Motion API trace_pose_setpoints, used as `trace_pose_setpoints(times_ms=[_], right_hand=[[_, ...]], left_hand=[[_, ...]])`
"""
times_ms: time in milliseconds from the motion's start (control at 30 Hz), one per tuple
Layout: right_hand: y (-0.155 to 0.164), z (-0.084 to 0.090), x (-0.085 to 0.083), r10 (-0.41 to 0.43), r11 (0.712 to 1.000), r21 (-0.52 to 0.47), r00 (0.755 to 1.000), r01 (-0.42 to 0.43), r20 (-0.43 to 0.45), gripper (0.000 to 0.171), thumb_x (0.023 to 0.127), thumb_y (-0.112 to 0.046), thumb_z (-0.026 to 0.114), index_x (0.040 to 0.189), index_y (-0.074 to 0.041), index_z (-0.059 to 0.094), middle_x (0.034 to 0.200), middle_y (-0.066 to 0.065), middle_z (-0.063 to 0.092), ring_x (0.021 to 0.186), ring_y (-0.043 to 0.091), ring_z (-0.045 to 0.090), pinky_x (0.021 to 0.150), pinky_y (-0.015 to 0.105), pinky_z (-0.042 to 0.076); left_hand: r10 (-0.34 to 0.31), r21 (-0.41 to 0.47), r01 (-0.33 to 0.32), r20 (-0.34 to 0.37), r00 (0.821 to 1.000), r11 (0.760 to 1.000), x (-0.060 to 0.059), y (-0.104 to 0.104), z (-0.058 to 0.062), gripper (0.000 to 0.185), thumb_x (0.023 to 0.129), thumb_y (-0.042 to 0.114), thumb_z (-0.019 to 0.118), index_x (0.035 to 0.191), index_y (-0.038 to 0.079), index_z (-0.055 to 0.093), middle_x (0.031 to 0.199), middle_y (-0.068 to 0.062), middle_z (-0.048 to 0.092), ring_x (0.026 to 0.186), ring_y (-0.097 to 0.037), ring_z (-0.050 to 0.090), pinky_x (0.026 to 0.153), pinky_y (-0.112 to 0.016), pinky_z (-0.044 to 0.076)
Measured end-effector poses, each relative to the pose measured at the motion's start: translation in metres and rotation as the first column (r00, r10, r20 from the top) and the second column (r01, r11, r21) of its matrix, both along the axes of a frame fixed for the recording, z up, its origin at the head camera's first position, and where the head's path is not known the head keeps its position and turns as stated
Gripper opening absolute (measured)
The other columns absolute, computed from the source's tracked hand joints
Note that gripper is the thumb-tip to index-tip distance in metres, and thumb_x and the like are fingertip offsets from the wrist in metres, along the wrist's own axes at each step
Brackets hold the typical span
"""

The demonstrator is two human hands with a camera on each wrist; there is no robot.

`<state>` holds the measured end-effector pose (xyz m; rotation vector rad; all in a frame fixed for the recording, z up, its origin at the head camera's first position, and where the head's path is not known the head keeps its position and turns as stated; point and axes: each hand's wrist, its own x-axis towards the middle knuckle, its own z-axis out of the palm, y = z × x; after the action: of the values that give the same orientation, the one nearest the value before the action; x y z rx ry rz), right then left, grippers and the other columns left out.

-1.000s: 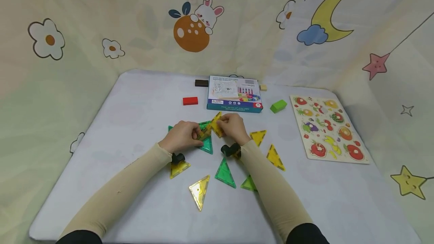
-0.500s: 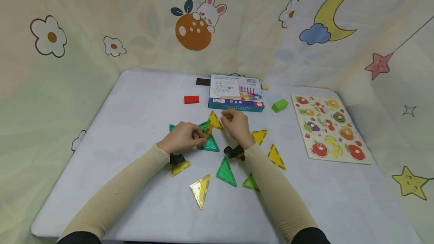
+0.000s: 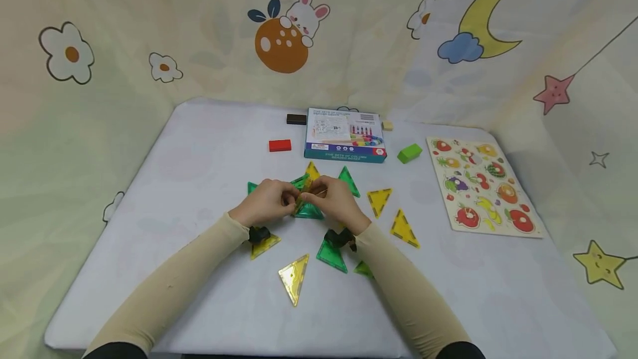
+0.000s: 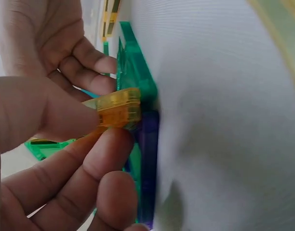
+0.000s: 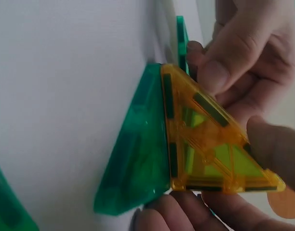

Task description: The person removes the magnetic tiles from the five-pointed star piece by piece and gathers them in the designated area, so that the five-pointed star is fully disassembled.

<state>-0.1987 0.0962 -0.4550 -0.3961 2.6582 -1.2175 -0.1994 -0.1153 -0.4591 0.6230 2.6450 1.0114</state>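
Over the middle of the table, my left hand pinches a yellow triangular magnetic tile between thumb and fingers. From the other side, my right hand holds the same tile, its thumb at the slanted edge in the right wrist view. There the yellow tile stands along the edge of a green triangular tile. In the left wrist view, a purple-looking tile edge lies beside the green. Just behind the hands is another yellow tile. The hands hide part of the joined tiles.
Loose triangular tiles lie around: green and yellow to the right, yellow and green nearer. Farther back are a box, a red block and a green block. A fruit puzzle board lies right.
My right hand has let go of the rear yellow tile, drawn back, then moved left to meet my left hand. My left hand has kept its yellow tile nearly in place.
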Motion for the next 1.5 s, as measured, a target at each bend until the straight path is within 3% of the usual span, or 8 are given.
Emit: trace_pose_setpoints(times_ms=[467, 733, 1200, 1367, 1500], right_hand=[[-0.008, 0.000, 0.005, -0.065, 0.995, 0.070, 0.998, 0.066, -0.011, 0.034, 0.095, -0.036, 0.077, 0.109, -0.008, 0.065, 0.106, 0.009, 0.075, 0.087, 0.019, 0.070, 0.076, 0.030, 0.059], [-0.009, 0.000, 0.004, -0.065, 0.992, 0.103, 0.998, 0.066, -0.015, 0.036, 0.094, -0.038, 0.077, 0.109, -0.008, 0.065, 0.103, 0.008, 0.074, 0.082, 0.018, 0.065, 0.073, 0.028, 0.056], [-0.007, 0.004, -0.001, -0.014, 0.994, 0.105, 1.000, 0.014, -0.002, 0.035, 0.095, -0.037, 0.077, 0.108, -0.007, 0.063, 0.103, 0.009, 0.073, 0.079, 0.018, 0.063, 0.068, 0.025, 0.054], [-0.005, 0.007, -0.001, -0.020, 0.995, 0.096, 0.999, 0.016, 0.037, 0.034, 0.094, -0.034, 0.077, 0.110, -0.006, 0.064, 0.108, 0.009, 0.074, 0.088, 0.019, 0.068, 0.078, 0.030, 0.060], [-0.002, 0.011, -0.001, -0.030, 0.994, 0.104, 0.997, 0.022, 0.071, 0.035, 0.093, -0.027, 0.078, 0.118, -0.004, 0.069, 0.109, 0.009, 0.075, 0.094, 0.020, 0.069, 0.085, 0.033, 0.061]], left_hand=[[-0.027, -0.057, 0.027, -0.014, 1.000, 0.998, -0.001, 0.006, 0.006, 0.023, 0.090, 0.007, 0.066, 0.111, 0.004, 0.076, 0.078, 0.000, 0.069, 0.064, -0.011, 0.056, 0.061, -0.024, 0.047], [-0.008, -0.066, 0.007, -0.005, 1.000, 0.998, 0.000, 0.008, 0.006, 0.025, 0.092, 0.008, 0.069, 0.116, 0.004, 0.075, 0.078, 0.000, 0.070, 0.064, -0.012, 0.057, 0.061, -0.024, 0.049], [0.043, -0.107, -0.055, -0.110, 0.993, 0.993, 0.010, 0.016, 0.007, 0.019, 0.085, 0.008, 0.070, 0.104, 0.007, 0.070, 0.070, 0.000, 0.065, 0.058, -0.013, 0.056, 0.055, -0.025, 0.048], [0.090, -0.111, -0.105, -0.131, 0.987, 0.988, 0.008, 0.017, 0.005, 0.020, 0.082, 0.009, 0.073, 0.102, 0.008, 0.070, 0.074, -0.002, 0.067, 0.064, -0.016, 0.058, 0.058, -0.027, 0.049], [0.123, -0.119, -0.136, -0.109, 0.986, 0.984, 0.005, 0.015, 0.004, 0.021, 0.082, 0.011, 0.077, 0.102, 0.009, 0.072, 0.080, -0.003, 0.070, 0.071, -0.018, 0.060, 0.064, -0.027, 0.052]])
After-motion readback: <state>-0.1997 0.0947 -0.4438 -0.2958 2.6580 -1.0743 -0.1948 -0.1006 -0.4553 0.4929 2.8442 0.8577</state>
